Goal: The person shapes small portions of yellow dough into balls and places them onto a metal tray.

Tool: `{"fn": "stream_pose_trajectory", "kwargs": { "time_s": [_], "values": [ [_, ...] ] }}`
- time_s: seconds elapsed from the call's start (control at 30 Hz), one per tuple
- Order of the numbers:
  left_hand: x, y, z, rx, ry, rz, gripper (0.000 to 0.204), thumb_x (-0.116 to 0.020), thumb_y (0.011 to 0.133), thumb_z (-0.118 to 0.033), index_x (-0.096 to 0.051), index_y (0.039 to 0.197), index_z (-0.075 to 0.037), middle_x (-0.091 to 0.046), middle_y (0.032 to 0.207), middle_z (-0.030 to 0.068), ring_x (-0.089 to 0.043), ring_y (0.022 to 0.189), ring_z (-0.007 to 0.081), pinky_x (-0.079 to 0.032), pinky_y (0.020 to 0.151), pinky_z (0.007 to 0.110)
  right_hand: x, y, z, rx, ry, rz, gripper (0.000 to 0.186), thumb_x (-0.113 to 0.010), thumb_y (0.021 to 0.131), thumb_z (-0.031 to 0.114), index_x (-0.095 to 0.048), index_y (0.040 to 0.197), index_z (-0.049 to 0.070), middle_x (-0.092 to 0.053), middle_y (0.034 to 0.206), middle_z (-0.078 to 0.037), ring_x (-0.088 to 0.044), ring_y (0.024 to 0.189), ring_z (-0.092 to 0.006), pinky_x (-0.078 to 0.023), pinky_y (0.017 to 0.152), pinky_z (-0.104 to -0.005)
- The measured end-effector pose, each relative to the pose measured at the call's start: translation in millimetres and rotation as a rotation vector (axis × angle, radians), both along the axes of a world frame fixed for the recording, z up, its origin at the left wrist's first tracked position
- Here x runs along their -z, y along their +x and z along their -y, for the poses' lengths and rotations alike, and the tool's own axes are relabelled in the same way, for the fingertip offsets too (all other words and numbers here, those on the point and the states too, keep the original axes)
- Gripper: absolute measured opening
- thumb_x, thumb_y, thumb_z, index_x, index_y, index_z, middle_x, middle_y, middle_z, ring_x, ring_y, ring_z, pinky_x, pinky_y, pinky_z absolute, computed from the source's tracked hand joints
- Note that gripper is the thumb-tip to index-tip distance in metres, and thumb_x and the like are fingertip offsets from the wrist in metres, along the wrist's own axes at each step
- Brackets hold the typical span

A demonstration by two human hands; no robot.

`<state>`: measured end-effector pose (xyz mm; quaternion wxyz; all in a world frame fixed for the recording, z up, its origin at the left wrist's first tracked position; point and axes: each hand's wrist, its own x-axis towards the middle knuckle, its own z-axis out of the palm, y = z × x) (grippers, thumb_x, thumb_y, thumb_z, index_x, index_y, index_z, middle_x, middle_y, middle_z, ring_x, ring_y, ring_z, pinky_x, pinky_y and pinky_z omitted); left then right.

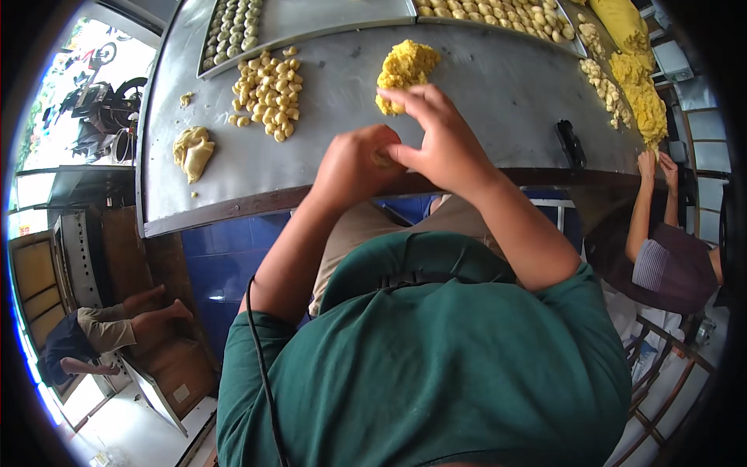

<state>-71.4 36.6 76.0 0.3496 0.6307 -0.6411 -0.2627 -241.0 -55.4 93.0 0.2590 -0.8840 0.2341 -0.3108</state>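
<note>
My left hand (356,161) is curled around a small piece of pale dough (381,159), held over the near edge of the metal table; its fingers mostly hide the dough. My right hand (445,138) has its thumb against that piece, while its fingers reach out apart toward the far side. Just beyond those fingertips lies a crumbly yellow mound of filling (408,64), and I cannot tell whether they touch it. To the left is a heap of small pale dough balls (268,89). A larger dough lump (193,152) rests at the far left.
Trays of greenish pieces (233,27) and pale rounded pieces (498,14) stand along the back. A black object (570,144) lies on the right, near dough bits (607,93) and more yellow filling (638,97). Another person's hands (657,165) work at the right end.
</note>
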Motion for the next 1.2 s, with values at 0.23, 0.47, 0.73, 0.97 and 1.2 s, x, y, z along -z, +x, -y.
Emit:
{"fn": "stream_pose_trajectory", "kwargs": {
  "time_s": [0.23, 0.47, 0.73, 0.97, 1.2],
  "values": [
    [8, 2, 15, -0.075, -0.49, -0.09, 0.037, -0.074, 0.098, -0.023, -0.07, 0.127, 0.0, -0.067, 0.136, 0.0251, -0.059, 0.135, 0.0294, -0.048, 0.107, 0.039, 29, 17, -19, -0.034, 1.753, 0.404, 0.05, -0.064, 0.104, 0.042, -0.056, 0.144, 0.012, -0.066, 0.118, -0.005, -0.068, 0.1, -0.0184, -0.056, 0.092, -0.037],
    [26, 4, 5, -0.13, -0.298, -0.643, 0.056, -0.04, 0.112, -0.019, -0.024, 0.164, -0.003, -0.051, 0.155, 0.0235, -0.044, 0.148, 0.0356, -0.033, 0.121, 0.045, 35, 31, -28, -0.093, 1.576, 0.598, 0.036, -0.068, 0.104, 0.033, -0.069, 0.122, 0.003, -0.072, 0.111, -0.006, -0.07, 0.1, -0.0172, -0.058, 0.091, -0.0345],
    [32, 1, 10, -0.135, -0.296, -0.639, 0.066, -0.029, 0.114, -0.02, 0.01, 0.168, -0.011, -0.068, 0.133, 0.0241, -0.043, 0.148, 0.0365, -0.033, 0.121, 0.047, 37, 34, -38, -0.024, 1.548, 0.667, 0.031, -0.073, 0.101, 0.023, -0.066, 0.119, -0.002, -0.072, 0.109, -0.007, -0.07, 0.098, -0.0142, -0.058, 0.089, -0.03],
    [27, 7, 4, -0.226, 0.071, -1.146, 0.081, -0.043, 0.114, -0.034, 0.016, 0.167, -0.019, -0.057, 0.148, 0.0241, -0.053, 0.14, 0.0323, -0.04, 0.117, 0.045, 79, 26, -34, -0.025, 1.05, 0.41, 0.027, -0.075, 0.099, 0.013, -0.063, 0.121, 0.002, -0.068, 0.102, -0.002, -0.064, 0.091, -0.0071, -0.053, 0.083, -0.0244],
    [60, 23, 3, -0.214, -0.078, -0.767, 0.077, -0.044, 0.114, -0.024, 0.012, 0.168, -0.018, -0.061, 0.145, 0.0211, -0.064, 0.123, 0.0263, -0.044, 0.112, 0.041, 81, 6, 17, 0.169, 0.272, 0.219, 0.023, -0.077, 0.096, 0.021, -0.072, 0.114, 0.008, -0.064, 0.093, -0.004, -0.062, 0.075, -0.0131, -0.054, 0.071, -0.0292]
  ]
}}
